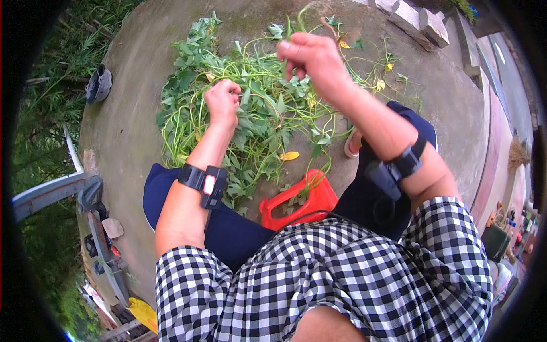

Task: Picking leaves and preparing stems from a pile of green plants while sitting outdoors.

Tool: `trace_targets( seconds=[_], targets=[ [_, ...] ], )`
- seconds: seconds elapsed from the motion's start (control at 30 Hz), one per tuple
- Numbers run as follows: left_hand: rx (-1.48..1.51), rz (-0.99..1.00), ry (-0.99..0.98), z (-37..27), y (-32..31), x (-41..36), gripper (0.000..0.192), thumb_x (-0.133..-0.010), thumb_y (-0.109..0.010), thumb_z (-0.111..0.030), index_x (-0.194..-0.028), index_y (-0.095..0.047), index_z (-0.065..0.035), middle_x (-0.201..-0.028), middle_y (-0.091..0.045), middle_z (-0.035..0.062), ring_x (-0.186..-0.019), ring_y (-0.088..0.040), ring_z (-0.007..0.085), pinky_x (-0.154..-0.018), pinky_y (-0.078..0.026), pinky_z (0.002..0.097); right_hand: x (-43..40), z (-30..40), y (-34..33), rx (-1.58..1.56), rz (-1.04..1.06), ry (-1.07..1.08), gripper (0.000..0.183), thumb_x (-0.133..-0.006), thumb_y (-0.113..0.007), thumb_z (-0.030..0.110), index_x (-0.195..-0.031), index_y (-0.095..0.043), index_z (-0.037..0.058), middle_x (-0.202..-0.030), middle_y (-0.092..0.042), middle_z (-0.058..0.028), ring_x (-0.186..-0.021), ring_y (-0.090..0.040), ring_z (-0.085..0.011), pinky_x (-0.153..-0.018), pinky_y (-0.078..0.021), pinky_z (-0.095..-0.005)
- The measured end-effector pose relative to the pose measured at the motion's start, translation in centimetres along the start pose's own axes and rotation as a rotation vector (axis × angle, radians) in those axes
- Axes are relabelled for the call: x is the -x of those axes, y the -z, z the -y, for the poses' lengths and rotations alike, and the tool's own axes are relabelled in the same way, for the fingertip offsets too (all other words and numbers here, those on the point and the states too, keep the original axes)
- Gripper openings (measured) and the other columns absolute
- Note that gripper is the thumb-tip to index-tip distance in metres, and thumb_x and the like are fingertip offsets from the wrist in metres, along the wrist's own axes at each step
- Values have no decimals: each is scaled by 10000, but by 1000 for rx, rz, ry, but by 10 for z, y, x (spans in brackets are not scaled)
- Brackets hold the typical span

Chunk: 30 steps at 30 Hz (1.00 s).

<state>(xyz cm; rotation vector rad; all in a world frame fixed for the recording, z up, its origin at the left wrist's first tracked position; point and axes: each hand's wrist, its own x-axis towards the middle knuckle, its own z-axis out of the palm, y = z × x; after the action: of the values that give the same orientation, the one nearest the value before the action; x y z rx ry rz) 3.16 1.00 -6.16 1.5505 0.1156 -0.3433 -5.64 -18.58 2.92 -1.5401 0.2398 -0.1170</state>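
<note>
A tangled heap of leafy green vines (260, 107), probably sweet potato, lies on the concrete ground (132, 107) before me. My right hand (314, 60) is raised over the far side of the heap, slightly blurred, with its fingers pinched on a green vine stem (287, 26). At the left of the heap, my left hand (222, 100) has curled fingers among the stems. Whether it grips one is hidden. A red plastic container (322, 194) with a handle-like opening sits between my legs, and some vine trails over it. A yellow leaf (289, 156) lies near it.
A dark bucket (99, 84) stands at the left edge of the concrete. Stone blocks (410, 23) lie at the upper right. A metal frame (100, 239) and a yellow bag (143, 314) are at lower left. A straw broom head (518, 153) shows far right.
</note>
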Motion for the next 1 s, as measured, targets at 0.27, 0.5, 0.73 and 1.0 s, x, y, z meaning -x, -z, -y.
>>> trace_targets(
  seconds=[0.27, 0.5, 0.73, 1.0],
  targets=[
    [192, 415, 290, -18, -13, 28, 186, -912, -580, -260, -922, -524, -83, -567, -374, -38, -483, -358, 90, -453, -263, 235, -1, -64, -12, 246, 246, -269, 854, -784, -727, 456, -1391, -377, -31, -1128, -624, -170, -983, -604, -211, -862, -479, -325],
    [431, 459, 270, -40, -18, 26, 256, -965, -504, -202, -1115, -501, 5, -609, -449, 10, -634, -517, 180, -610, -446, 278, 19, -55, -41, -217, 352, -444, 532, -827, -718, 264, -1224, -541, -42, -1029, -658, -111, -924, -626, -155, -829, -496, -315],
    [377, 423, 217, -42, -14, 37, 315, -939, -542, -231, -1142, -546, 9, -875, -653, 135, -978, -583, 245, -947, -408, 393, 21, -55, -46, -254, 241, -516, 200, -870, -649, 143, -1016, -645, 7, -860, -670, -46, -746, -638, -117, -678, -518, -282],
    [682, 643, 500, -31, -17, 30, 331, -910, -580, -282, -1065, -590, 10, -1169, -593, 193, -1116, -539, 311, -1004, -396, 464, 18, -40, -42, -355, 219, -451, 165, -874, -647, 168, -951, -662, 23, -853, -660, -32, -770, -614, -109, -705, -497, -279]
  ],
)
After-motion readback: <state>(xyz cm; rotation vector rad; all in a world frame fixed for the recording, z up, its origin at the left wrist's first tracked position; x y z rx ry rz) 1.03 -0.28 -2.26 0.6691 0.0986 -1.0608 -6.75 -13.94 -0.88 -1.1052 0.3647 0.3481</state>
